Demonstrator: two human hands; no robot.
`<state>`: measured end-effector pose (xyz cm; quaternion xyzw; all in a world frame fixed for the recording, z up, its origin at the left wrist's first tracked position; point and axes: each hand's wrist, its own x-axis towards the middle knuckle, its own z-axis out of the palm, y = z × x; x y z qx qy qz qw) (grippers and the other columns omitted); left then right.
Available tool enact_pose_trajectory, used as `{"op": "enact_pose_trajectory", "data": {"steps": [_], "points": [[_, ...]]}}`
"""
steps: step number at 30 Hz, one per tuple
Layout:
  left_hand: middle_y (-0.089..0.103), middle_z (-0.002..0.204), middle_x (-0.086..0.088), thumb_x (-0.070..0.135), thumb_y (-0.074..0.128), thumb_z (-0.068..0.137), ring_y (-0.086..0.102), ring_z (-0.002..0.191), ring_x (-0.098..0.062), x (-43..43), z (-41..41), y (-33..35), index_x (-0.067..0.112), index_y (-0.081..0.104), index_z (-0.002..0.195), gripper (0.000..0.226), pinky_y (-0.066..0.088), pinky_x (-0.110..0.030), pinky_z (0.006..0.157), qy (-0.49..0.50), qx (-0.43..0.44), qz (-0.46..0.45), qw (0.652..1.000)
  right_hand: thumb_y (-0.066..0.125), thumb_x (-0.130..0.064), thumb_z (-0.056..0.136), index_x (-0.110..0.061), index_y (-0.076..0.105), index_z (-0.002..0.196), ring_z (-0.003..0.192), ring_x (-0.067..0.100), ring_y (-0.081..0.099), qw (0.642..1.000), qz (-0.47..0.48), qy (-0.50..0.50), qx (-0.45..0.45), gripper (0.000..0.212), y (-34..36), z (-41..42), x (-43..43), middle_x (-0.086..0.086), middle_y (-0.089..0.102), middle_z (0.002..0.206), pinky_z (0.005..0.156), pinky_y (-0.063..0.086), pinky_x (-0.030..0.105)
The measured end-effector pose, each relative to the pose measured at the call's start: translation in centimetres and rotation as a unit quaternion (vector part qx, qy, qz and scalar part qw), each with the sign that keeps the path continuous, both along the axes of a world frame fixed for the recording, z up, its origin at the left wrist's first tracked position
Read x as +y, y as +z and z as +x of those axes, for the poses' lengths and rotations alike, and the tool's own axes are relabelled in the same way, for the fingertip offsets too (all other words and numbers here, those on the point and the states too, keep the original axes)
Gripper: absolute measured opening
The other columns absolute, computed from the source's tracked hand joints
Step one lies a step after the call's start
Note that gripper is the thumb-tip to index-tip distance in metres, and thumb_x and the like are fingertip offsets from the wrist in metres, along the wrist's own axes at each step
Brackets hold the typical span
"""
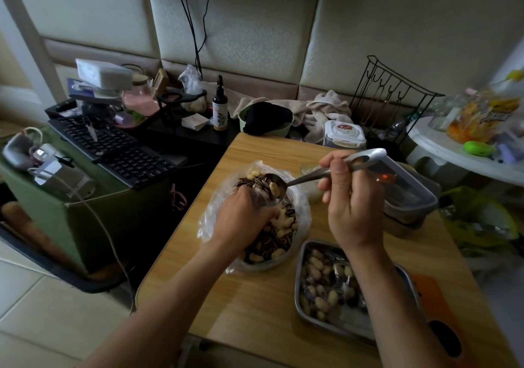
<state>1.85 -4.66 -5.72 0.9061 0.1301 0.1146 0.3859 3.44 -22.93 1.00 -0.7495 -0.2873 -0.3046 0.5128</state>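
Steel-grey, the long-handled metal spoon (pixel 307 178) is pinched in the right hand (pixel 351 197), its axis running left into the clear plastic bag of striped seeds and pale peanuts (pixel 272 243) on the wooden counter (pixel 249 305). The bag's film is gripped by the curled left hand (pixel 241 214); the rectangular steel tray (pixel 298 296) lies nearer, beneath the right wrist.

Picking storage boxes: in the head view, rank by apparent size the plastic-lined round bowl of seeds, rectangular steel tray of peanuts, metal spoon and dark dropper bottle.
1. Plastic-lined round bowl and rectangular steel tray: alike; tray nearer, partly behind the right arm, unranked.
2. Metal spoon.
3. Dark dropper bottle, farther off: unsure.
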Motion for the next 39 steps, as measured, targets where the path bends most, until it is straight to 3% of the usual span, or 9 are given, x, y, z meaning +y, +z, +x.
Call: {"op": "enact_pose_trajectory", "data": {"steps": [5, 10, 15, 18, 21, 28, 35, 39], "points": [[0.063, 0.093, 0.005, 0.053, 0.082, 0.077, 0.059, 0.079, -0.010, -0.3, -0.1, 0.1, 0.021, 0.056, 0.102, 0.048, 0.052, -0.028, 0.067, 0.008, -0.015, -0.063, 0.998, 0.037, -0.027, 0.111, 0.002, 0.066, 0.105, 0.077, -0.012, 0.054, 0.994, -0.055, -0.016, -0.092, 0.041, 0.7, -0.4, 0.4, -0.009, 0.059, 0.092, 0.069, 0.042, 0.005], [0.063, 0.089, 0.010, 0.045, 0.084, 0.078, 0.058, 0.077, -0.004, -0.3, -0.2, 0.7, 0.024, 0.056, 0.100, 0.041, 0.041, -0.017, 0.060, 0.003, -0.027, -0.125, 0.992, 0.037, -0.026, 0.111, 0.002, 0.066, 0.106, 0.076, -0.003, 0.056, 0.994, -0.035, -0.013, -0.104, 0.041, 0.6, -0.4, 0.5, -0.005, 0.061, 0.092, 0.070, 0.044, 0.010], [0.066, 0.093, 0.009, 0.051, 0.082, 0.077, 0.063, 0.083, -0.006, -0.3, -0.1, 0.5, 0.024, 0.060, 0.104, 0.044, 0.048, -0.022, 0.066, -0.003, -0.044, -0.134, 0.990, 0.036, -0.025, 0.111, 0.003, 0.067, 0.106, 0.078, -0.011, 0.053, 0.991, -0.048, -0.021, -0.123, 0.041, 0.9, -0.8, 0.8, -0.008, 0.059, 0.093, 0.071, 0.042, 0.006], [0.067, 0.094, 0.008, 0.056, 0.079, 0.079, 0.065, 0.085, -0.010, -0.3, -0.1, 0.4, 0.024, 0.060, 0.104, 0.045, 0.055, -0.031, 0.072, 0.005, -0.043, -0.152, 0.987, 0.037, -0.024, 0.111, 0.001, 0.067, 0.105, 0.074, -0.005, 0.053, 0.989, -0.057, -0.019, -0.132, 0.040, 1.1, -0.9, 0.8, -0.010, 0.058, 0.092, 0.068, 0.042, 0.008], [0.067, 0.098, 0.008, 0.057, 0.078, 0.079, 0.064, 0.089, -0.009, -0.4, 0.0, 0.3, 0.023, 0.060, 0.111, 0.050, 0.054, -0.030, 0.076, 0.001, -0.038, -0.156, 0.987, 0.038, -0.025, 0.111, 0.002, 0.068, 0.103, 0.072, -0.002, 0.054, 0.989, -0.062, -0.007, -0.135, 0.041, 1.3, -1.0, 0.8, -0.010, 0.058, 0.090, 0.066, 0.043, 0.009], [0.066, 0.099, 0.008, 0.055, 0.077, 0.080, 0.063, 0.088, -0.008, -0.2, 0.0, 0.2, 0.021, 0.058, 0.115, 0.053, 0.050, -0.024, 0.070, -0.006, -0.033, -0.134, 0.990, 0.035, -0.026, 0.112, 0.002, 0.067, 0.102, 0.075, 0.004, 0.060, 0.988, -0.045, -0.037, -0.145, 0.044, 1.7, -1.3, 0.7, -0.006, 0.061, 0.091, 0.071, 0.042, 0.007], [0.063, 0.093, 0.005, 0.052, 0.075, 0.084, 0.060, 0.079, -0.008, -0.6, 0.0, 0.3, 0.020, 0.053, 0.111, 0.048, 0.048, -0.024, 0.063, -0.012, -0.028, -0.095, 0.995, 0.041, -0.021, 0.109, 0.004, 0.069, 0.100, 0.075, -0.011, 0.051, 0.987, -0.068, -0.010, -0.148, 0.039, 1.5, -1.3, 0.7, -0.011, 0.057, 0.091, 0.074, 0.039, 0.004], [0.069, 0.103, 0.005, 0.050, 0.074, 0.084, 0.066, 0.091, -0.009, -0.6, -0.1, 0.4, 0.019, 0.051, 0.117, 0.051, 0.058, -0.030, 0.077, -0.022, -0.040, -0.107, 0.993, 0.042, -0.017, 0.107, 0.003, 0.069, 0.097, 0.074, 0.005, 0.056, 0.983, -0.083, -0.011, -0.165, 0.035, 1.7, -1.4, 0.4, 0.000, 0.065, 0.086, 0.071, 0.041, 0.012]]}}
